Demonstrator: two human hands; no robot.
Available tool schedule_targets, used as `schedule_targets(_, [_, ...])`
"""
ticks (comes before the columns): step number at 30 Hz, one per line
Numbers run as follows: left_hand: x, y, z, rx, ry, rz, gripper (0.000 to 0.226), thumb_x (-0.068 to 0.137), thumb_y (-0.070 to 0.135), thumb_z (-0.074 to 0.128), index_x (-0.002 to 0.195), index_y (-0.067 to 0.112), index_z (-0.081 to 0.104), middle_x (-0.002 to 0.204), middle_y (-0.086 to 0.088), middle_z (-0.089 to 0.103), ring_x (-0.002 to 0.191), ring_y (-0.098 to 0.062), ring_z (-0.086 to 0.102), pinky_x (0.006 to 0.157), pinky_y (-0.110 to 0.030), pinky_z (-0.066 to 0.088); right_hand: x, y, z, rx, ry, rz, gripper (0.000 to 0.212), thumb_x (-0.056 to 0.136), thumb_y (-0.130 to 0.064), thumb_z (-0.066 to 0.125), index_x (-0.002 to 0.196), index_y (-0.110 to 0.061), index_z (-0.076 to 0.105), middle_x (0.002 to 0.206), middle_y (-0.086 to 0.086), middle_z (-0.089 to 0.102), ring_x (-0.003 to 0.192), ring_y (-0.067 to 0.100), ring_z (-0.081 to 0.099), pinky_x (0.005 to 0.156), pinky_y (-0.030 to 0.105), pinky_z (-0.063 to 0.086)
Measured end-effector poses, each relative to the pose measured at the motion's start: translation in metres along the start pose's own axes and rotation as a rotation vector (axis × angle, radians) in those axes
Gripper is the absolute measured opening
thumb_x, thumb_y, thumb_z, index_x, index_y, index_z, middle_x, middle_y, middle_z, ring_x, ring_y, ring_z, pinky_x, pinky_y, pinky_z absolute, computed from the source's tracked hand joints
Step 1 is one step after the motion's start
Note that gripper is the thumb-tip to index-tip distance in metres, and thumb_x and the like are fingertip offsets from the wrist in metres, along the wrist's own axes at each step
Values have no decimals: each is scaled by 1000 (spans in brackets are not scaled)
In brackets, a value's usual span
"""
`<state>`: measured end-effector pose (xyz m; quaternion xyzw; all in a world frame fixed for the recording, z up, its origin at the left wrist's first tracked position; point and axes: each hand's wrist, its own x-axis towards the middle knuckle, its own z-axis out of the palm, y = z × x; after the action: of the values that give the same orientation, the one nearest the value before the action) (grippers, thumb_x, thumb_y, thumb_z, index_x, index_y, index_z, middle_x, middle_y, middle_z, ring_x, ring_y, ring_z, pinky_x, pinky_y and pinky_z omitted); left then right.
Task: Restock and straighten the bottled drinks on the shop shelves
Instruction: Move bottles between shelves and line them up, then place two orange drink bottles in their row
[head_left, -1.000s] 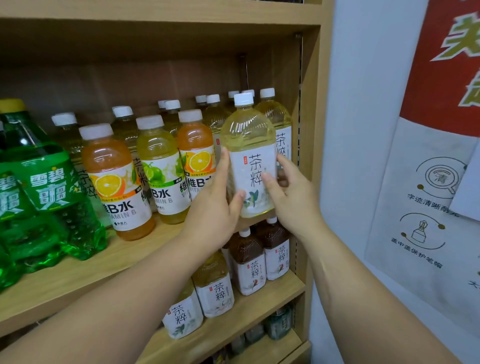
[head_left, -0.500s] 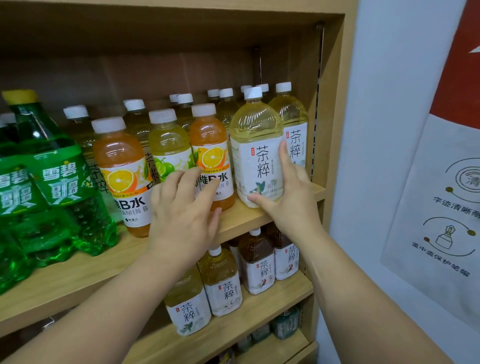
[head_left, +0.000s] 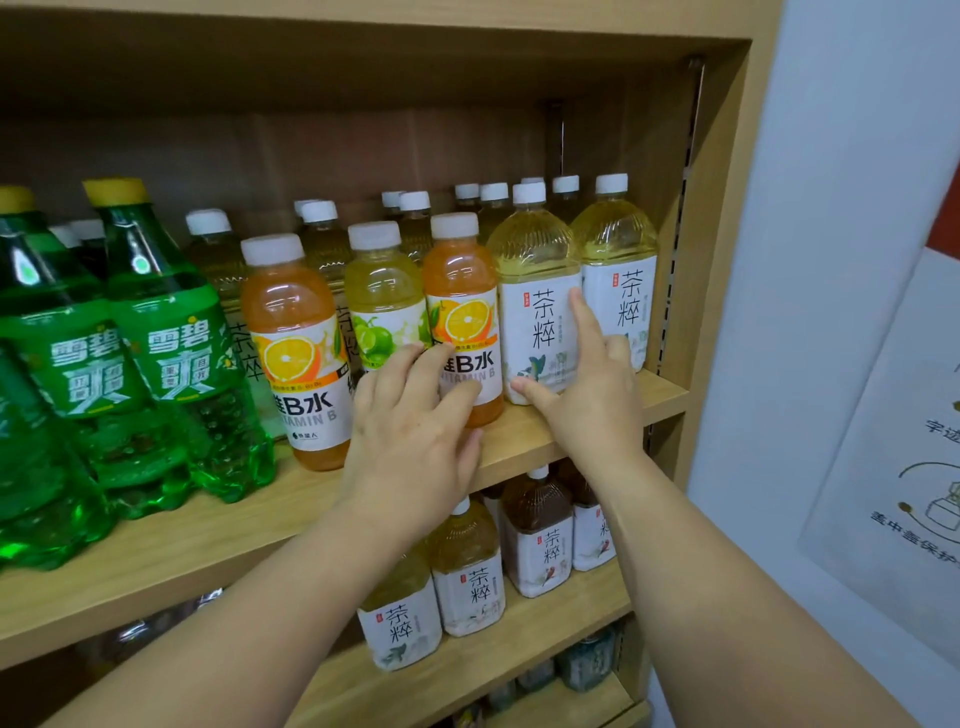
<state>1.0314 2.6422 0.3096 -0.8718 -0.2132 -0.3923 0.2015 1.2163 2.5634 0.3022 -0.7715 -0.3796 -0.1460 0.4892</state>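
Two hands work at the front row of the upper wooden shelf (head_left: 665, 395). Near its right end, close to the front edge, stands the clear plastic bottle of pale yellow tea with a white cap and white label (head_left: 535, 260), upright. The right hand (head_left: 592, 405) holds it. The index finger lies straight up the label, the thumb stretches across the label's foot, and the other fingers bend into the gap on its right. That gap separates it from a second pale tea bottle of the same kind (head_left: 618, 249), just beside it. On its left, an orange vitamin drink bottle with an orange-slice label (head_left: 460, 275) touches or nearly touches it. The left hand (head_left: 410, 447) is spread loosely in front of that bottle, its fingers (head_left: 410, 369) resting on the label and hiding its lower half. Further left come a yellow-green lime drink bottle (head_left: 384, 286), another orange bottle (head_left: 291, 322) and large green soda bottles (head_left: 166, 332). More white-capped tea bottles fill the rows behind. The tea bottle has ribbed shoulders, and its label carries dark characters above a small bird drawing. Brown tea bottles (head_left: 537, 525) stand on the lower shelf (head_left: 519, 654).
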Motion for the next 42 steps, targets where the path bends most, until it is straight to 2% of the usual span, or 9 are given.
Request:
schedule_targets(10, [21,-55,-71,-25,273,-186,44,87,32,67,125,10,65,134,-19,54,121,-44,48,102,-51,37,15,-72,-31,98,92,-255,64,93,-52,67,150,-31,44,139,-1,46,128,15,44,97,26,37])
schedule_targets(13, [37,-70,-86,61,189,-250,55,86,36,70,134,10,59,137,-20,50,125,-44,44,106,-52,36,28,-99,-33,50,27,-304,67,94,-48,67,153,-38,39,150,0,41,138,18,36,102,29,37])
schedule_targets(16, [46,-76,-94,267,48,-262,62,86,51,66,137,18,54,130,-15,54,117,-38,45,95,-50,41,36,-109,-32,-118,-59,-340,65,97,-51,60,156,-42,34,152,7,40,141,27,30,110,41,34])
schedule_targets(20, [49,-80,-99,412,-17,-264,64,87,63,55,140,29,48,125,-11,53,112,-33,42,88,-45,37,39,-112,-26,-305,-83,-405,61,98,-54,55,155,-44,35,139,4,50,132,28,33,103,43,31])
schedule_targets(24, [45,-82,-93,425,-62,-216,54,87,54,49,135,29,55,110,-12,55,101,-32,43,79,-42,38,35,-106,-21,-379,-57,-454,53,98,-52,55,149,-46,44,138,2,54,132,29,34,98,44,30])
schedule_targets(27, [43,-82,-92,390,-71,-199,44,83,50,60,119,24,64,107,-14,52,97,-33,44,76,-42,39,32,-103,-19,-376,-71,-444,57,93,-50,63,148,-43,47,146,4,49,137,30,31,102,46,29])
schedule_targets(33, [30,-76,-93,133,-2,-127,54,74,35,84,122,17,65,130,-24,48,96,-39,56,72,-45,52,13,-97,-17,-133,-5,-495,63,82,-37,80,140,-39,55,142,7,47,135,29,39,106,50,40])
schedule_targets(38, [12,-66,-89,-89,7,-204,63,78,29,84,134,26,56,157,-20,27,106,-42,62,73,-44,58,-3,-85,-19,41,-1,-464,70,82,-27,85,143,-37,52,152,2,32,134,18,39,103,31,44])
schedule_targets(42, [8,-68,-84,-199,31,-249,67,82,28,82,141,33,50,153,-15,33,116,-36,57,86,-48,58,-9,-84,-24,79,3,-403,70,84,-25,85,143,-38,51,153,-8,25,127,-2,29,102,25,40])
